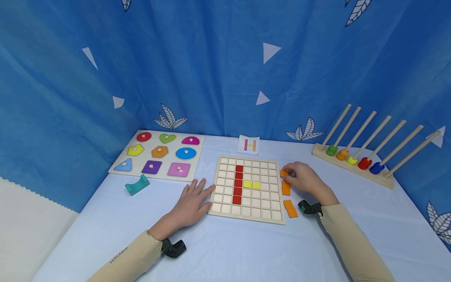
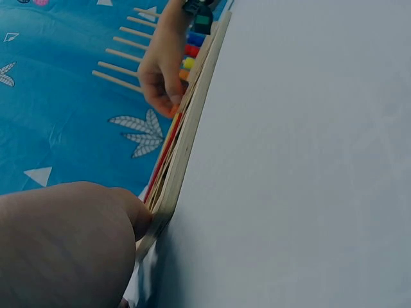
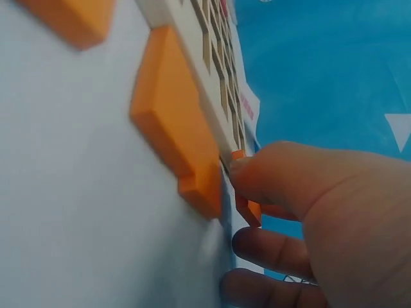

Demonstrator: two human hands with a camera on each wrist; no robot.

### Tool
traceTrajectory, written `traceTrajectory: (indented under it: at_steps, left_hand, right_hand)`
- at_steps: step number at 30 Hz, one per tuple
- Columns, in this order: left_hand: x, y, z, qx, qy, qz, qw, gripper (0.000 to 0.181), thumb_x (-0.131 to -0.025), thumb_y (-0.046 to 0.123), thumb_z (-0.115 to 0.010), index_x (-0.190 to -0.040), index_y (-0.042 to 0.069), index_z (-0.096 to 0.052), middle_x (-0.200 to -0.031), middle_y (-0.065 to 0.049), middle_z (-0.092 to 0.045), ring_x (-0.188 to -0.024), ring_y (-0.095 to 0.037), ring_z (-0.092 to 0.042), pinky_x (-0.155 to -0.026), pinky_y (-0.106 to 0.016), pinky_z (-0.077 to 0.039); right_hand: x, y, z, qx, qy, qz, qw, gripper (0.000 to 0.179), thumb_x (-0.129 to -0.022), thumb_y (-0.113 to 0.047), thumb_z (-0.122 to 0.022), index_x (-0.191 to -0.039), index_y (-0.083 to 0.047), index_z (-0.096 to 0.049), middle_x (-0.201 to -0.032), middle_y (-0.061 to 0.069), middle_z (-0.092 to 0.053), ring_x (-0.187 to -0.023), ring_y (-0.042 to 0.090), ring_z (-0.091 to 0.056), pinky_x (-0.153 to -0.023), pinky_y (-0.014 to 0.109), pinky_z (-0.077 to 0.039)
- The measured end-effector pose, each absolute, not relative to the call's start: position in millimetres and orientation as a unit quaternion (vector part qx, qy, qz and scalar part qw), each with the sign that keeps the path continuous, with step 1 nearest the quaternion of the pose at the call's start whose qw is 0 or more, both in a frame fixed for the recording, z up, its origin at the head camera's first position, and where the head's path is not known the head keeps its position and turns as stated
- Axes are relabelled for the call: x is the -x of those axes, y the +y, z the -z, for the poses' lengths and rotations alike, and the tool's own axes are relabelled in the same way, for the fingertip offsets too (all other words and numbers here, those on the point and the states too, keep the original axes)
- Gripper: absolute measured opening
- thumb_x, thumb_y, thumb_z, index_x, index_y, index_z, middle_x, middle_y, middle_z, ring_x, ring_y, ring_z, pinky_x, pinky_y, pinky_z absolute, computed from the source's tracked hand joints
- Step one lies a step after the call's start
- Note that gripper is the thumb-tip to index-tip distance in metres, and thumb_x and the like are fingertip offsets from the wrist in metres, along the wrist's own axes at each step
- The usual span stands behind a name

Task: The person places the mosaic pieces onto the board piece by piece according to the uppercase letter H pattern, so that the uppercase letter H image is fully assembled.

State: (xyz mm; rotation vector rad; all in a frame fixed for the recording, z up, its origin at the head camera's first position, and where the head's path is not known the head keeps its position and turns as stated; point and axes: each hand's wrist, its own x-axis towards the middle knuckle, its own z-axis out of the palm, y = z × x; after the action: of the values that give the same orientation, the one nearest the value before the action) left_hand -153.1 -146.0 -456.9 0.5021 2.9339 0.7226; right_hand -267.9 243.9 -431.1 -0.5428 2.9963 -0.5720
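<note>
A wooden grid board (image 1: 227,215) lies on the table with a column of red square tiles (image 1: 238,183) and two yellow tiles (image 1: 251,184) in its cells. My left hand (image 1: 190,203) is spread flat at the board's left side, its fingers touching the edge. Beside the right edge, my right hand (image 1: 304,179) pinches an orange tile (image 3: 249,210) between thumb and fingers, just above the table. More orange tiles (image 1: 286,188) lie along that edge, touching one another, and another orange group (image 1: 290,208) sits nearer to me.
Behind the board lies a small pattern card (image 1: 248,145). A knobbed shape puzzle (image 1: 156,156) is at the back left, with a teal curved block (image 1: 137,185) in front of it. At the back right stands a peg rack (image 1: 352,166) with coloured rings. A blue curtain (image 1: 211,78) hangs behind.
</note>
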Motion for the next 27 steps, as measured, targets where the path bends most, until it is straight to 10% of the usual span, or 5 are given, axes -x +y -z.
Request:
traceTrajectory:
  at_steps: [27]
  left_hand:
    - [153.5, -146.8, 459.2, -0.164, 0.958, -0.233, 0.039, 0.056, -0.102, 0.030, -0.054, -0.155, 0.014, -0.045, -0.166, -0.022, -0.029, -0.157, -0.048, -0.015, -0.124, -0.068, -0.013]
  right_hand:
    - [279.8, 199.2, 420.8, 0.209, 0.954, 0.213, 0.038, 0.034, -0.093, -0.021, -0.073, -0.121, -0.001, -0.072, -0.101, 0.013, -0.069, -0.079, 0.021, -0.056, -0.068, 0.028, -0.049]
